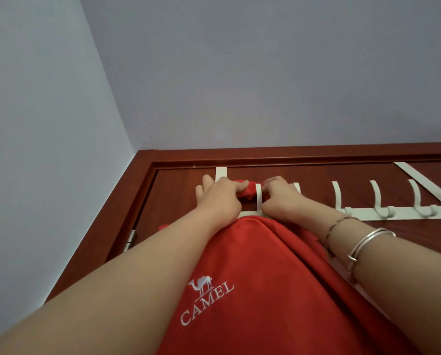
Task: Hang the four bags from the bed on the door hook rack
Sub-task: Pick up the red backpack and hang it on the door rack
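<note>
Between our two hands we see the red fabric bag with white CAMEL lettering and a camel emblem point(252, 278), held up flat against the reddish-brown wooden door point(178, 201), its body falling from our hands toward the bottom of the view. Its bunched red top loop point(247, 192) sits just at the hands, right beside the upright prong of one white hook point(259, 201); we cannot tell whether the loop is already over that hook. Our left hand point(219, 198) has its fingers curled onto the bunched loop, pinching it from the left side, with the thumb lying out against the door. Our right hand point(282, 198) is curled on the other side of the prong, its fingertips pinching at the loop and the hook. Past the right hand, the white metal over-door hook rack point(362, 215) runs along the door with further curved hooks standing free. On the right wrist we see a silver bangle point(368, 242) and a thin bracelet point(338, 225). Beyond the left hand a metal door hinge point(131, 240) shows at the frame, beside the pale lilac wall point(47, 124), with the ceiling point(265, 73) above.
</note>
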Motion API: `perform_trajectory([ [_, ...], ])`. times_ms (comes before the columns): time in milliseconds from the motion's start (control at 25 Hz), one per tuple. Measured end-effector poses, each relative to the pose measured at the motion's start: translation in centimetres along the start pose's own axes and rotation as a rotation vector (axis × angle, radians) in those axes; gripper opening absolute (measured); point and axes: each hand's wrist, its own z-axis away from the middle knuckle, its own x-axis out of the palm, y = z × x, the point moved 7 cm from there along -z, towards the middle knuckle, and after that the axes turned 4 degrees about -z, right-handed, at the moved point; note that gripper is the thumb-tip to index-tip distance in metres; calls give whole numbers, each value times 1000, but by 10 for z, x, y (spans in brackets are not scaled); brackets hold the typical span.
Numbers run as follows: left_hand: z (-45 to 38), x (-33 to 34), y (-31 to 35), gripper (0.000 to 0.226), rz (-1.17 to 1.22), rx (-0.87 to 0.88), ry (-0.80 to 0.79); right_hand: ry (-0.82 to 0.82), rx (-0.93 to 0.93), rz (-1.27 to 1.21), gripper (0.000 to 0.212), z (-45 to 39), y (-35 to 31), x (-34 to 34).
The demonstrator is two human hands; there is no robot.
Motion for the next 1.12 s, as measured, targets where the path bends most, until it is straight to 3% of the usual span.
perform_trajectory([
  [160, 19, -2, -5, 60, -14, 52, 39, 20, -3, -146, 27, 15, 9, 1],
  [360, 59, -5, 1, 52, -109, 106, 44, 95, -89, -243, 54, 57, 12, 7],
  [520, 78, -7, 3, 52, -97, 1, -68, 85, -92, -392, 52, 87, 24, 0],
  [640, 97, -21, 12, 48, -62, -48, -37, 41, -53, -477, 53, 109, 40, -11],
  [920, 160, -58, 92, 41, 181, -29, 17, 2, 29, -573, 42, 179, 82, -56],
  [1120, 231, -42, 202, 31, 401, 21, -92, -92, 193, -398, 40, 285, 146, -105],
])
